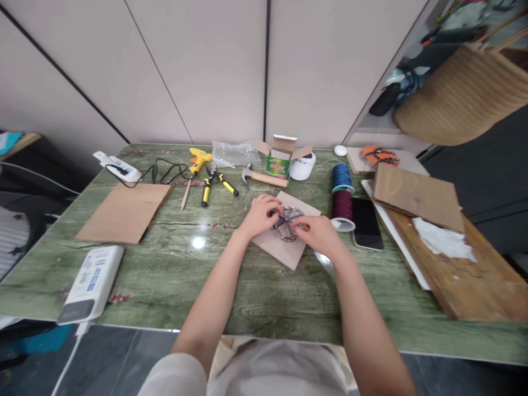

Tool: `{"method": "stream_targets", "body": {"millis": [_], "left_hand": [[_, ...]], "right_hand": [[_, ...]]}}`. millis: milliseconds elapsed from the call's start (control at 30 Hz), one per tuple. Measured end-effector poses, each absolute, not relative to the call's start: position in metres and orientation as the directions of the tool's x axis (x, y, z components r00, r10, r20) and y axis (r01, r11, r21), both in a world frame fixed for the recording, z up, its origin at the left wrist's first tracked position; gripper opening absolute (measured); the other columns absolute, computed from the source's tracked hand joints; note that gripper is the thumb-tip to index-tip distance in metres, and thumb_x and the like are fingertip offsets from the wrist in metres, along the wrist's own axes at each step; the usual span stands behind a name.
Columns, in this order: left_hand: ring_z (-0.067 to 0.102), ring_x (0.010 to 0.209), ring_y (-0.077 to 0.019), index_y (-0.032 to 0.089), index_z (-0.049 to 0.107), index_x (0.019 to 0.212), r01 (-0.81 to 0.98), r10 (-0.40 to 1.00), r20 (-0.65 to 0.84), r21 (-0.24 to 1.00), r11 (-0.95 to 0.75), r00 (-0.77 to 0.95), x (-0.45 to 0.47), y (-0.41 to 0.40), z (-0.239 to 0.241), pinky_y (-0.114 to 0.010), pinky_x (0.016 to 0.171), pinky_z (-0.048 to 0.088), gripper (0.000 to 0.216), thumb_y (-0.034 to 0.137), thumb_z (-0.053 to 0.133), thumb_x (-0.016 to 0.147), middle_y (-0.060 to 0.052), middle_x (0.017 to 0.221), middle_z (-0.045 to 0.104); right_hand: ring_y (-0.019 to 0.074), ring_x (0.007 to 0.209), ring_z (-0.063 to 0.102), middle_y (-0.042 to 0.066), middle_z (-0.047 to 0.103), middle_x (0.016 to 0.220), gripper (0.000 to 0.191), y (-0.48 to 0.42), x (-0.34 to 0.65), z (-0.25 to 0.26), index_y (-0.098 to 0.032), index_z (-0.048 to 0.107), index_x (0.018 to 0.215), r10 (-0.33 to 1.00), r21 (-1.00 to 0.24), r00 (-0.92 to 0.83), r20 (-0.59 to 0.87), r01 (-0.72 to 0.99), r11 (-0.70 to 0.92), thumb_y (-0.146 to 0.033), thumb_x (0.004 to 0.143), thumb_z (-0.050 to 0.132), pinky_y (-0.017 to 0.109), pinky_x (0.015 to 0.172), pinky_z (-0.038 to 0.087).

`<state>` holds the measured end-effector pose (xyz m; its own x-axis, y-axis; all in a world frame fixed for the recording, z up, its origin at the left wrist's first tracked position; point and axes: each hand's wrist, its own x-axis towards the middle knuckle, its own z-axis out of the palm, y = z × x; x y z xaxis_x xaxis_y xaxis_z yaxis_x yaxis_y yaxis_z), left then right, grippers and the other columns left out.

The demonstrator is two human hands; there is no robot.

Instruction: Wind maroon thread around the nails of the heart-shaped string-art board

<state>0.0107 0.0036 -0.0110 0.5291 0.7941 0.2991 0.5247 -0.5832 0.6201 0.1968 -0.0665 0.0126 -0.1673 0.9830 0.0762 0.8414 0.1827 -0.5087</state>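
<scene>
A light square board (284, 256) lies turned at an angle on the table. On it stands a round ring of nails (290, 238), with thin dark strands crossing its middle like spokes. My left hand (262, 213) rests at the ring's left side, fingers bent and pressed together by the rim. My right hand (318, 230) comes in from the right, thumb and forefinger closed in a pinch at the ring's edge. What is between the fingers of either hand is too small to make out. Beyond the board lies a claw hammer (266, 177).
Pliers (217, 184), a yellow glue gun (200, 159) and an opened green box (278, 165) stand behind. Blue (341, 176) and maroon thread spools (342, 204) and a phone (367, 223) lie right. A brown board (124, 212) and power strip (91, 283) lie left; wooden planks (487, 280) fill the far right.
</scene>
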Motion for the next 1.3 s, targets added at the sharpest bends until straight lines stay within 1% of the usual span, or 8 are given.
{"method": "stream_targets", "body": {"millis": [333,567,767,833,933,1067,1167,1300], "left_hand": [[0.052,0.1,-0.0191,0.022,0.065,0.089,0.471,0.722,0.301,0.593,-0.653,0.623,0.03,-0.011,-0.001,-0.035,0.093,0.039,0.013,0.028,0.06,0.078,-0.002,0.099,0.063],[0.053,0.094,-0.0188,0.02,0.065,0.082,0.582,0.822,0.332,0.586,-0.564,0.463,0.042,-0.013,-0.01,-0.033,0.089,0.042,0.01,0.028,0.06,0.079,-0.003,0.094,0.061],[0.057,0.09,-0.0156,0.019,0.065,0.082,0.58,0.86,0.338,0.637,-0.508,0.382,0.044,-0.01,-0.014,-0.028,0.082,0.045,0.008,0.022,0.058,0.081,-0.003,0.091,0.061],[0.058,0.085,-0.0146,0.019,0.064,0.081,0.577,0.876,0.327,0.66,-0.481,0.355,0.044,-0.006,-0.015,-0.027,0.079,0.045,0.007,0.021,0.058,0.081,-0.002,0.089,0.061],[0.058,0.077,-0.0135,0.018,0.064,0.079,0.577,0.901,0.306,0.693,-0.432,0.307,0.044,0.003,-0.017,-0.026,0.075,0.046,0.006,0.02,0.059,0.08,-0.002,0.084,0.061],[0.058,0.07,-0.0129,0.017,0.066,0.076,0.57,0.93,0.281,0.735,-0.367,0.237,0.043,0.015,-0.019,-0.026,0.072,0.047,0.004,0.019,0.062,0.077,-0.002,0.079,0.063],[0.059,0.07,-0.0132,0.017,0.067,0.075,0.566,0.953,0.238,0.767,-0.302,0.185,0.042,0.019,-0.022,-0.027,0.073,0.047,0.004,0.021,0.065,0.074,-0.002,0.079,0.066],[0.061,0.07,-0.0132,0.017,0.068,0.075,0.536,0.971,0.177,0.811,-0.235,0.158,0.041,0.021,-0.024,-0.027,0.073,0.049,0.006,0.022,0.064,0.073,-0.001,0.078,0.068]], "right_hand": [[0.0162,0.058,0.055,0.002,0.066,0.068,0.024,-0.061,0.201,0.005,-0.023,0.071,0.09,0.985,-0.468,-0.06,0.164,0.874,0.131,-0.024,0.08,0.049,0.027,0.058,0.035],[0.0174,0.066,0.055,0.005,0.063,0.075,0.021,-0.055,0.198,-0.008,-0.019,0.066,0.086,0.941,-0.522,0.041,0.335,0.84,0.149,-0.034,0.085,0.05,0.029,0.064,0.039],[0.017,0.066,0.055,0.004,0.062,0.073,0.02,-0.056,0.193,-0.003,-0.019,0.065,0.083,0.929,-0.627,0.121,0.351,0.767,0.137,-0.033,0.083,0.051,0.03,0.069,0.041],[0.0153,0.063,0.054,0.004,0.063,0.08,0.018,-0.056,0.193,-0.001,-0.019,0.064,0.087,0.929,-0.731,0.19,0.318,0.673,0.112,-0.032,0.081,0.052,0.031,0.068,0.043],[0.0146,0.061,0.057,0.004,0.064,0.087,0.023,-0.054,0.192,0.0,-0.02,0.061,0.095,0.942,-0.93,0.284,0.18,0.361,0.069,-0.034,0.079,0.054,0.031,0.064,0.046],[0.0169,0.072,0.062,0.003,0.064,0.083,0.025,-0.052,0.186,-0.001,-0.021,0.058,0.095,0.955,-0.998,0.297,0.02,-0.045,0.034,-0.035,0.075,0.057,0.032,0.067,0.05],[0.0168,0.072,0.062,0.002,0.063,0.078,0.024,-0.053,0.181,0.0,-0.021,0.058,0.093,0.96,-0.99,0.277,-0.036,-0.14,0.004,-0.034,0.073,0.057,0.032,0.068,0.05],[0.0165,0.072,0.061,0.002,0.063,0.077,0.023,-0.054,0.179,0.002,-0.021,0.059,0.091,0.963,-0.988,0.266,-0.046,-0.155,-0.004,-0.034,0.072,0.058,0.031,0.067,0.051]]}}
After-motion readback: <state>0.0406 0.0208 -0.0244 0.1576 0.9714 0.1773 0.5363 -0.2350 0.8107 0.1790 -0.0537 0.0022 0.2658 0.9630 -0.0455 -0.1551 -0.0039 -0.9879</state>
